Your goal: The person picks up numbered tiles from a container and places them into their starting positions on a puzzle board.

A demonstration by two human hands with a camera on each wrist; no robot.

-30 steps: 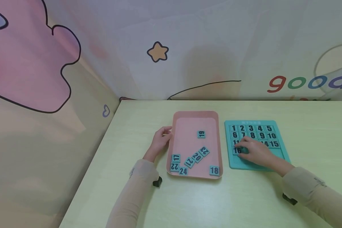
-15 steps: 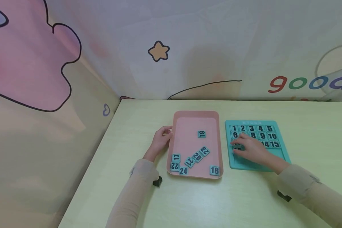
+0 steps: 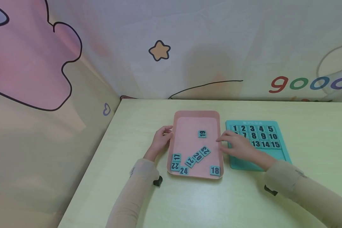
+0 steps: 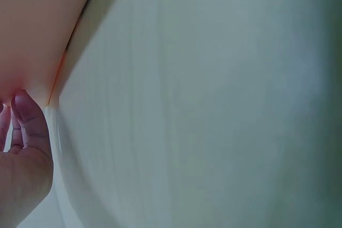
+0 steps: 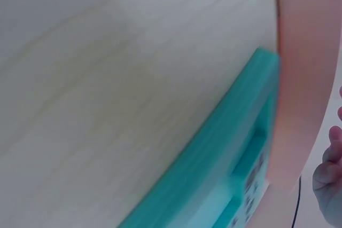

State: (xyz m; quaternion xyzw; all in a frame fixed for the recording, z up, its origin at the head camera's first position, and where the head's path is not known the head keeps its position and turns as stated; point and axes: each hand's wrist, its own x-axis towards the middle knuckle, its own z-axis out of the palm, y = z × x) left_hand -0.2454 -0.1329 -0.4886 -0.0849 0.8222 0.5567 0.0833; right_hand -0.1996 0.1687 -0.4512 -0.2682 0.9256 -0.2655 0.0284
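In the head view a pink tray [image 3: 186, 129] holds several loose teal number tiles, among them 19 [image 3: 202, 134], 23 [image 3: 205, 151], 18 [image 3: 215, 170] and 24 [image 3: 183, 171]. My left hand [image 3: 159, 141] touches the tray's left side with relaxed fingers; the left wrist view shows the thumb [image 4: 31, 118] against the tray wall [image 4: 37, 20]. Over the gap between the tray and a teal number board [image 3: 273, 160], my right hand [image 3: 239, 147] reaches left, fingertips at the tray's right rim, no tile visible in them. It covers part of the board's lower left rows.
The tray and the board lie side by side on a pale wooden table [image 3: 193, 202]. Behind the table rises a printed wall cloth [image 3: 211, 57]. In the right wrist view the board's edge [image 5: 214, 137] sits close beside the tray wall [image 5: 310, 41].
My right hand has left the board's lower left slots, where tile 16 lay under its fingers, and moved left to the tray's right rim. The left hand has stayed at the tray.
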